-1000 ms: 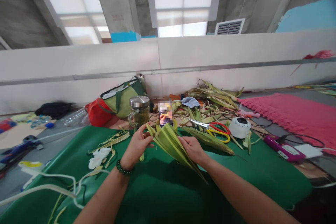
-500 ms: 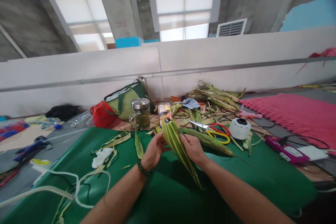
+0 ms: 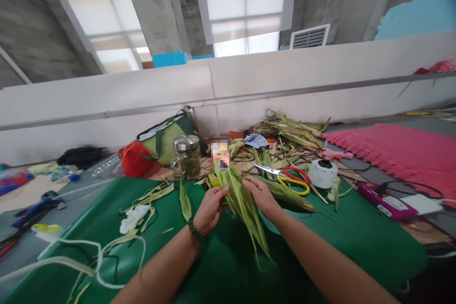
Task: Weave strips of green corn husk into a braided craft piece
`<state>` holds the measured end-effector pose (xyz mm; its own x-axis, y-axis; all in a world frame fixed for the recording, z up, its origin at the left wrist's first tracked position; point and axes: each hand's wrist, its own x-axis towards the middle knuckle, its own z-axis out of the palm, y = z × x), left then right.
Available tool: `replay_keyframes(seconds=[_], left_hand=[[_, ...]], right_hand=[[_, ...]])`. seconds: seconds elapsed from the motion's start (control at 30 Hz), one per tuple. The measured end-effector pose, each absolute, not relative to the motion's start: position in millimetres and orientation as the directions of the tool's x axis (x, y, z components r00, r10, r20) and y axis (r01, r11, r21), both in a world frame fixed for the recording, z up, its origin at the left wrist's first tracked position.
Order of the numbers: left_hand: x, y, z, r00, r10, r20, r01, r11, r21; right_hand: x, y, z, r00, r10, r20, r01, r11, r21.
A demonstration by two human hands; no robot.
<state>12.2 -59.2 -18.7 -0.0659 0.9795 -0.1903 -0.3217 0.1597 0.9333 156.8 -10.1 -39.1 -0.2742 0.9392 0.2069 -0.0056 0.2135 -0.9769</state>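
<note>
Between my two hands hangs a bunch of green corn husk leaves [image 3: 242, 199], its pointed tips drooping toward me over the green mat [image 3: 156, 256]. My left hand [image 3: 211, 205], with a dark beaded bracelet at the wrist, pinches the left edge of the husk. On the other side my right hand [image 3: 261, 194] has its thumb and fingers closed on the right edge. Behind the husk stands a phone-like, blurred-out screen [image 3: 220, 154]. Scissors with red and yellow handles [image 3: 285, 176] lie beyond my right hand, near another long husk [image 3: 290, 195].
A glass mug with a metal lid [image 3: 187, 156] stands at the back left beside a green bag [image 3: 164, 137]. Dried husks [image 3: 288, 128] are piled by the wall. To the right are a white roll [image 3: 323, 174], a purple power strip [image 3: 386, 201] and pink fabric [image 3: 392, 156].
The husk leaves have spread wider, and their tips hang apart. My right hand has risen slightly along the right edge. The whole view has shifted a little.
</note>
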Motion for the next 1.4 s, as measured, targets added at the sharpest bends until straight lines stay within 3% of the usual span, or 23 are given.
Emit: replay_keyframes(seconds=[0.2,0.43,0.57,0.7,0.87,0.97,1.07,1.3,1.4], left_hand=[[14,-60,-9,0.015,0.982,-0.19,-0.151,0.19,0.97],[-1,-55,1,0.021,0.98,-0.197,-0.159,0.198,0.967],[-6,-55,-1,0.0,0.979,-0.204,-0.121,0.202,0.972],[-1,-56,0,-0.007,0.979,-0.203,0.009,0.203,0.979],[18,-45,7,0.023,0.982,-0.186,0.137,0.181,0.974],[30,-35,10,0.037,0.992,-0.117,0.223,0.106,0.969],[40,-21,14,0.054,0.995,-0.084,0.288,0.065,0.955],[58,28,13,-0.011,0.999,-0.043,0.474,0.043,0.879],[69,39,12,-0.001,0.999,-0.04,0.567,0.033,0.823]], right_hand=[[157,-23,-35,-0.295,0.907,0.301,0.275,0.383,-0.882],[162,0,-44,-0.339,0.898,0.279,-0.05,0.279,-0.959],[162,8,-51,-0.369,0.893,0.258,-0.01,0.274,-0.962],[163,9,-54,-0.248,0.925,0.288,0.1,0.32,-0.942],[167,-5,-39,-0.168,0.849,0.5,0.209,0.527,-0.824],[176,-2,-32,-0.161,0.898,0.41,0.27,0.44,-0.857],[194,17,-32,-0.073,0.95,0.303,0.188,0.312,-0.931],[255,63,-38,0.268,0.92,0.285,0.111,0.265,-0.958],[272,69,-35,0.31,0.918,0.249,0.069,0.239,-0.968]])
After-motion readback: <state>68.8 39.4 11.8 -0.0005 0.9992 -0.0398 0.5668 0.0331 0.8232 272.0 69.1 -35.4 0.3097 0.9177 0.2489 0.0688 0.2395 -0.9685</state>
